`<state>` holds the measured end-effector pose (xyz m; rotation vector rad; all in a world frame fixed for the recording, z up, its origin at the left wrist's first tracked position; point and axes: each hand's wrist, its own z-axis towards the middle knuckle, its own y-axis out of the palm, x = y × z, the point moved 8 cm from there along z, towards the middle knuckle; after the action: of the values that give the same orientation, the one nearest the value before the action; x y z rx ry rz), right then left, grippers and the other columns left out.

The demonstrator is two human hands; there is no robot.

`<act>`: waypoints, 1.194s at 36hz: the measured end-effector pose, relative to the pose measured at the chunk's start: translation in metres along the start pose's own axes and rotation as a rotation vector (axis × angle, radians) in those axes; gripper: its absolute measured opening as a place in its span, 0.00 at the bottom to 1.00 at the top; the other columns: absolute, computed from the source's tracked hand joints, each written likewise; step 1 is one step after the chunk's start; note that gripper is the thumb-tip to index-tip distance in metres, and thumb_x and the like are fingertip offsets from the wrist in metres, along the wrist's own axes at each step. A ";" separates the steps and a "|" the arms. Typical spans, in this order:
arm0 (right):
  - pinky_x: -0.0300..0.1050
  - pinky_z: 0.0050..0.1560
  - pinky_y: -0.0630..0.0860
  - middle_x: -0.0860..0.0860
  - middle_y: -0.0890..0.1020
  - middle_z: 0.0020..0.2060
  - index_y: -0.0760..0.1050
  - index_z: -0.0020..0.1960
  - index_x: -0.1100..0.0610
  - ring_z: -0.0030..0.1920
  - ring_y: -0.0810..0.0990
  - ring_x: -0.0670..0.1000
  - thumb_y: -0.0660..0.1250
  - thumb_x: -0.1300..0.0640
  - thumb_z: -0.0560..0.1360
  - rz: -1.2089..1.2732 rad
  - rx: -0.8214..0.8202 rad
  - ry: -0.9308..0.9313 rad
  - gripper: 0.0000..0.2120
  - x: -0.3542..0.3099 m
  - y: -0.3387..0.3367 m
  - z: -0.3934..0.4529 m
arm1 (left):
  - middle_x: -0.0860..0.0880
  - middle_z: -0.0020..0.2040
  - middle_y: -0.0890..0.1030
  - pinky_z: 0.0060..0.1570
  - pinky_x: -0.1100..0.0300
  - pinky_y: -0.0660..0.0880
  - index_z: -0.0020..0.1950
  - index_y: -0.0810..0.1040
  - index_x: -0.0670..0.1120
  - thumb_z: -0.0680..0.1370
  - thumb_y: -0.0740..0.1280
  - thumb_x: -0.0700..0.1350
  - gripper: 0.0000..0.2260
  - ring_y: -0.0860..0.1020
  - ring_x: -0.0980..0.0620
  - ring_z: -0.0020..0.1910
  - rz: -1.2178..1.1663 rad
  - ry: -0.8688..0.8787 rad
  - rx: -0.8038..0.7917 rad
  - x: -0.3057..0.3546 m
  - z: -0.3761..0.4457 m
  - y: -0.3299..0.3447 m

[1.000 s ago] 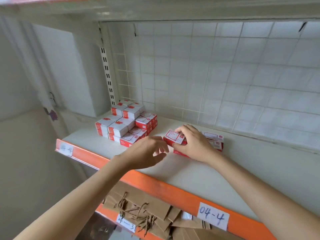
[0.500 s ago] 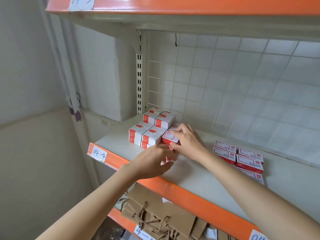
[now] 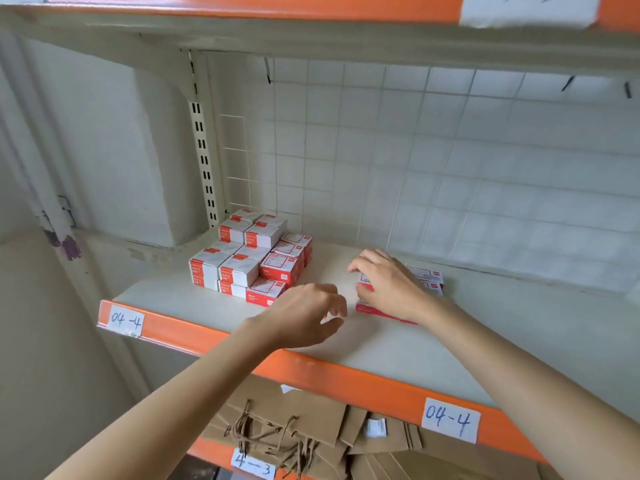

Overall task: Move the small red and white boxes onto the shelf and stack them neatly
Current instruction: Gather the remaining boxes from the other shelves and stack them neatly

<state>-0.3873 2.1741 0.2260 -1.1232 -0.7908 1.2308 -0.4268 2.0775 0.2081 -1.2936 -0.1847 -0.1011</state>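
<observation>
Reaching into the loose boxes [image 3: 427,280], right hand [image 3: 389,284] grips one w/ curled fingers, left hand [image 3: 304,315] hovers relaxed, empty; next, prob. carry it to the stack [image 3: 252,256].

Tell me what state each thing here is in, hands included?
Stacked boxes: piled neatly at the shelf's left rear.
Loose boxes: low cluster, partly under the right hand.
Right hand: fingers curled, gripping the loose boxes.
Left hand: hovering, loosely curled, holding nothing.
Paper bags: lying flat on the lower shelf.
</observation>
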 end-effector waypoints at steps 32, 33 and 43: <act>0.51 0.57 0.70 0.54 0.74 0.54 0.73 0.57 0.60 0.59 0.70 0.54 0.60 0.59 0.75 -0.293 -0.070 0.700 0.12 0.235 -0.174 -0.507 | 0.51 0.47 0.75 0.45 0.57 0.73 0.46 0.79 0.48 0.75 0.63 0.45 0.06 0.76 0.50 0.47 -0.120 0.503 -0.133 0.496 0.143 0.125; 0.51 0.57 0.70 0.54 0.74 0.53 0.72 0.56 0.60 0.58 0.70 0.54 0.60 0.59 0.75 -0.289 -0.057 0.722 0.11 0.240 -0.179 -0.519 | 0.51 0.47 0.75 0.45 0.57 0.73 0.45 0.78 0.47 0.74 0.63 0.44 0.05 0.76 0.49 0.47 -0.111 0.520 -0.150 0.509 0.147 0.130; 0.47 0.59 0.69 0.52 0.73 0.56 0.71 0.60 0.59 0.59 0.70 0.52 0.60 0.58 0.77 -0.188 0.026 0.897 0.13 0.301 -0.207 -0.618 | 0.53 0.48 0.74 0.50 0.54 0.74 0.53 0.80 0.50 0.76 0.63 0.47 0.08 0.76 0.50 0.48 -0.126 0.668 -0.225 0.618 0.204 0.174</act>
<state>0.3111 2.3374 0.2087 -1.3726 -0.1800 0.4739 0.1936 2.3384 0.2162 -1.4029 0.3266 -0.6658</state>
